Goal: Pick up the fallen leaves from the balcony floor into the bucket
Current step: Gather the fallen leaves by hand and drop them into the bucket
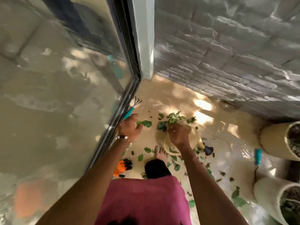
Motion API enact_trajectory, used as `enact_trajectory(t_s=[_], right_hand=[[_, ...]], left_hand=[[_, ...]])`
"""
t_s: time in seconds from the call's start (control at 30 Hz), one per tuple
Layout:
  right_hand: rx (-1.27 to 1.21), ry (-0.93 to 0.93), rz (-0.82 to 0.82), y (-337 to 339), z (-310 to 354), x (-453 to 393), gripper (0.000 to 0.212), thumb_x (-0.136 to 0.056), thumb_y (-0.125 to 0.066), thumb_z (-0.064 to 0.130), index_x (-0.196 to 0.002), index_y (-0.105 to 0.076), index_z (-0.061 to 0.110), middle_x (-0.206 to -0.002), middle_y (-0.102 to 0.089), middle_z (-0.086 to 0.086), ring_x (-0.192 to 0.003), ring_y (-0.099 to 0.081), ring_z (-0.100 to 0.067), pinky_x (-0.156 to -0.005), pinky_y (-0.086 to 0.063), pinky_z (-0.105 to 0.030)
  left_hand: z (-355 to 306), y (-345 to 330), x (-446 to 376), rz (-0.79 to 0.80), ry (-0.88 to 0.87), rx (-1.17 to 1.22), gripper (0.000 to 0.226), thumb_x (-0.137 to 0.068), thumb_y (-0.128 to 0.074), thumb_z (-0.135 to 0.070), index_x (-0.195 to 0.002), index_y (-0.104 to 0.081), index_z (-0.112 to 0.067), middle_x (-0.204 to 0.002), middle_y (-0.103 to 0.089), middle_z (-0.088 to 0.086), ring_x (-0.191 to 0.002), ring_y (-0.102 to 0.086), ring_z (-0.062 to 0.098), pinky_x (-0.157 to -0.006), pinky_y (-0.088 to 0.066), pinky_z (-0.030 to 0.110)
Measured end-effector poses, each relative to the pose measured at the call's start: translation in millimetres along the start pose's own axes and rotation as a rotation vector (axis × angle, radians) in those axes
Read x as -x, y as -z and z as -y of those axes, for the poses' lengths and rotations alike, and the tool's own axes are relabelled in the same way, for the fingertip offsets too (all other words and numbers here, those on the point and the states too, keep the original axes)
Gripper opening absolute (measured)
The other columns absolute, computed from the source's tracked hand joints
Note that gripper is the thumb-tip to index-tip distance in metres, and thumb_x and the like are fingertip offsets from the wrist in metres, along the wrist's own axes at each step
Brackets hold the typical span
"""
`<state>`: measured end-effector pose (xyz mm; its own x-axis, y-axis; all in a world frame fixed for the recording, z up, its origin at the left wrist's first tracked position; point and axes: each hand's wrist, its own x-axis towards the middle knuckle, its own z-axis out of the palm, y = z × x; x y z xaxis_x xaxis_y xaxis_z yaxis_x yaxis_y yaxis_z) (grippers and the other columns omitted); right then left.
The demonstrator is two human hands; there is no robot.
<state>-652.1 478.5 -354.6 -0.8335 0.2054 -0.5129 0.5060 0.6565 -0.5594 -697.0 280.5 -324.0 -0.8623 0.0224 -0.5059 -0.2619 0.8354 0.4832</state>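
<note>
The glass door (65, 70) fills the left of the view and meets the grey brick wall (227, 54) at a corner, and everything else can be placed from the cream bucket (193, 140) that stands on the balcony floor (162, 95) just in front of the person's bare foot (159, 153). Two ribbed cream planters (276, 140) lie well to the right of the bucket against the wall. The bucket sits close in, probably so both arms can reach it without a step. The right hand (177, 135) hovers over the bucket's rim, fingers curled round a bunch of green leaves (174, 119), held there, I judge, to be dropped inside. The left hand (129, 129) is out to the left of the bucket near the door track, fingertips closing on a single large leaf (146, 123) that looks barely clear of the floor. An orange and black glove (121, 167) lies nearer the person and left of the bucket; a teal-handled hand rake (131, 108) lies beyond the left hand. Loose leaves (175, 164) dot the floor around the bucket, so much picking remains.
</note>
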Motion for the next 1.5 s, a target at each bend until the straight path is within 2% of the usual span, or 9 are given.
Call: enact_trajectory(t_s=[0.2,0.37,0.53,0.63,0.87,1.07,1.23,1.37,1.5], right_hand=[[0.064,0.032,0.075,-109,-68,-147,0.023,-0.09,-0.057,0.008,-0.107,-0.07,0.002,-0.111,-0.069,-0.017,-0.1,-0.064,-0.033,-0.078,-0.044,-0.028],[0.06,0.016,0.132,-233,-110,-240,0.029,-0.088,-0.061,0.011,-0.116,-0.067,0.006,-0.117,-0.067,-0.012,-0.109,-0.062,-0.027,-0.094,-0.046,-0.031],[0.287,0.084,0.174,-334,-143,-280,0.042,-0.09,-0.063,0.021,-0.129,-0.051,0.013,-0.126,-0.053,-0.01,-0.116,-0.048,-0.029,-0.099,-0.045,-0.042],[0.427,0.13,0.076,-363,-154,-288,0.053,-0.093,-0.057,0.022,-0.141,-0.035,0.017,-0.14,-0.035,-0.01,-0.125,-0.034,-0.034,-0.103,-0.04,-0.048],[0.227,0.254,0.015,-368,-161,-298,0.022,-0.097,-0.047,0.011,-0.11,-0.064,0.008,-0.113,-0.057,-0.01,-0.105,-0.055,-0.026,-0.093,-0.048,-0.037],[0.134,0.337,0.061,-334,-103,-301,0.012,-0.085,-0.069,0.007,-0.095,-0.071,0.012,-0.095,-0.067,-0.002,-0.081,-0.064,-0.015,-0.069,-0.053,-0.021],[0.299,0.607,0.061,-314,-41,-284,0.016,-0.074,-0.075,0.008,-0.089,-0.072,0.004,-0.09,-0.071,-0.011,-0.082,-0.065,-0.023,-0.077,-0.046,-0.025],[0.382,0.652,0.074,-303,-20,-272,0.016,-0.073,-0.069,0.004,-0.088,-0.076,0.008,-0.088,-0.073,-0.007,-0.084,-0.065,-0.019,-0.071,-0.042,-0.021],[0.549,0.735,0.223,-283,-12,-257,0.024,-0.082,-0.062,0.006,-0.102,-0.075,0.012,-0.1,-0.073,-0.004,-0.092,-0.062,-0.015,-0.073,-0.037,-0.015]], left_hand=[[84,-120,-118,-0.022,0.117,0.117,0.038,-0.089,-0.066,-0.015,-0.126,-0.062,-0.008,-0.116,-0.068,0.01,-0.109,-0.063,0.027,-0.089,-0.041,0.024],[176,-211,-207,-0.098,0.303,0.299,0.026,-0.086,-0.07,-0.012,-0.112,-0.069,-0.01,-0.106,-0.07,0.015,-0.102,-0.065,0.029,-0.092,-0.049,0.03],[224,-252,-268,-0.012,0.312,0.481,0.017,-0.09,-0.062,0.001,-0.081,-0.062,-0.014,-0.068,-0.057,0.011,-0.04,-0.051,0.009,-0.036,-0.038,0.016],[236,-261,-294,0.011,0.297,0.559,0.006,-0.092,-0.061,-0.008,-0.094,-0.062,-0.013,-0.082,-0.064,0.012,-0.058,-0.058,0.015,-0.038,-0.042,0.013],[268,-269,-312,-0.011,0.313,0.672,0.018,-0.096,-0.058,-0.016,-0.112,-0.063,-0.008,-0.089,-0.068,0.005,-0.064,-0.062,0.014,-0.058,-0.051,0.023],[256,-255,-302,0.118,0.323,0.893,0.038,-0.095,-0.055,-0.045,-0.113,-0.059,-0.012,-0.102,-0.066,0.008,-0.085,-0.064,0.021,-0.083,-0.055,0.04],[234,-241,-295,0.25,0.384,1.269,0.052,-0.096,-0.04,-0.059,-0.117,-0.061,-0.015,-0.113,-0.066,0.01,-0.089,-0.066,0.031,-0.072,-0.056,0.045],[219,-226,-292,0.204,0.393,1.492,0.034,-0.103,-0.037,-0.034,-0.101,-0.063,-0.012,-0.12,-0.064,0.017,-0.085,-0.062,0.029,-0.054,-0.056,0.042],[212,-219,-286,0.161,0.364,1.581,0.022,-0.099,-0.042,-0.009,-0.085,-0.059,-0.012,-0.083,-0.066,0.012,-0.067,-0.059,0.022,-0.04,-0.053,0.029]])
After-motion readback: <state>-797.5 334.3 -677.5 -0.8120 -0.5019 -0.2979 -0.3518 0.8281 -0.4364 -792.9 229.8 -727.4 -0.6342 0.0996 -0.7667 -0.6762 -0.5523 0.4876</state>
